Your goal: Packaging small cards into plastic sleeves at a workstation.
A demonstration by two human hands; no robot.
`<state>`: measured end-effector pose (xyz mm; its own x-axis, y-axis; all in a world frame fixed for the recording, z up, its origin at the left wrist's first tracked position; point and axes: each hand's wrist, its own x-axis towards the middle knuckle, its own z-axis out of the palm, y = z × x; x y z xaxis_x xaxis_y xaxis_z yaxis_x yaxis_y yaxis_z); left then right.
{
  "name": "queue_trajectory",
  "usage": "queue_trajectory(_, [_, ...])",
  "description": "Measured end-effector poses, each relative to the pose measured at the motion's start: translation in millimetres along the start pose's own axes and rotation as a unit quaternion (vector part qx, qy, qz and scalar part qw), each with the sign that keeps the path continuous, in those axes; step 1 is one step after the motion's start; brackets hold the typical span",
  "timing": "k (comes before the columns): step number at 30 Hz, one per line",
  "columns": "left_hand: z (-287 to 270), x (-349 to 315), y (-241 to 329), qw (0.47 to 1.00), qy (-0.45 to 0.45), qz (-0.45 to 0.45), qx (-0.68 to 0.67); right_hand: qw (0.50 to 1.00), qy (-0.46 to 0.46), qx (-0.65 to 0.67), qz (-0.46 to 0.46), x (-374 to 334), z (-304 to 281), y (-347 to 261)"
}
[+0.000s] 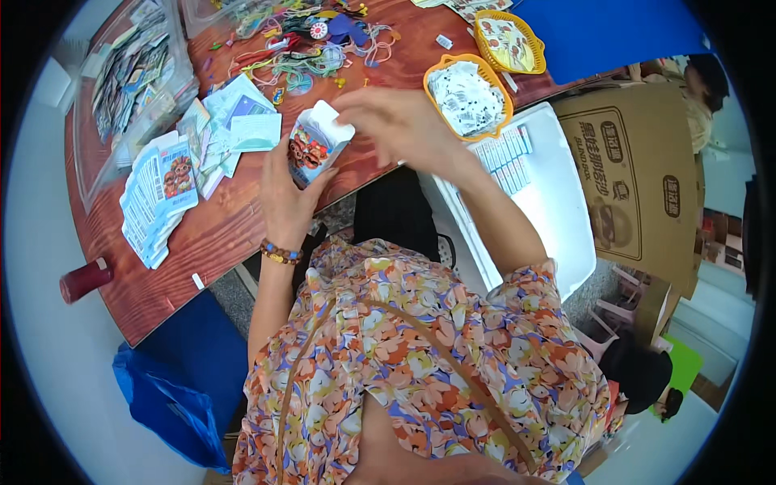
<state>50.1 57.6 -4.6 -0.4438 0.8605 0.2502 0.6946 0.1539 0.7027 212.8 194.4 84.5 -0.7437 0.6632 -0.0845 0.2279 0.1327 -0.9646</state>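
Note:
My left hand (288,194) grips a small blue-and-white carton (309,153) printed with brown cartoon figures, thumb and fingers on its opposite sides. The carton's white top flap (325,115) stands up, so that end is unclosed. Just to the right of the flap hovers my right hand (400,129), slightly blurred, its fingers apart and nothing visible in them. Left of the carton lie loose pale blue and green cards (255,133). Further left a fanned stack of flat blue-and-white cartons (162,198) rests on the red wood-grain table (218,234).
Cords and charms (323,56) spread across the back. A clear bin of cards (174,89) stands far left, a dark red bottle (86,280) near the left edge. Right are two yellow baskets (508,103) of packets, a white tub (558,234) holding small boxes, and a large cardboard box (647,170).

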Motion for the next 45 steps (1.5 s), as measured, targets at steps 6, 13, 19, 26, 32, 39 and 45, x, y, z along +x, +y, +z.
queue_trajectory(6, [11.9,0.7,9.6,0.998,-0.02,0.053,-0.019,0.945,0.201,-0.254,0.047,-15.7,-125.1,48.9])
queue_trajectory(13, [24.2,-9.3,35.5,0.988,-0.126,0.077,-0.048,0.865,0.145,-0.479,0.042,-10.7,-138.2,99.0])
queue_trajectory(19, [21.4,-7.5,37.0,0.989,-0.114,0.076,-0.047,0.946,0.151,-0.278,0.065,-10.1,-154.5,96.7])
queue_trajectory(26, [25.8,-2.3,43.0,0.99,-0.118,0.08,-0.013,0.963,0.182,-0.158,0.117,-19.9,-168.4,86.7])
queue_trajectory(32, [27.2,-1.1,46.1,0.987,-0.138,0.084,-0.011,0.978,0.186,-0.019,0.096,-27.4,-178.9,97.0])
queue_trajectory(39, [35.9,6.2,51.0,0.987,-0.125,0.098,-0.008,0.981,0.125,0.093,0.115,-30.1,-173.7,92.4])
queue_trajectory(45, [53.0,18.1,59.5,0.984,-0.061,0.16,0.055,0.99,0.128,0.06,0.012,-32.9,-104.1,64.5])
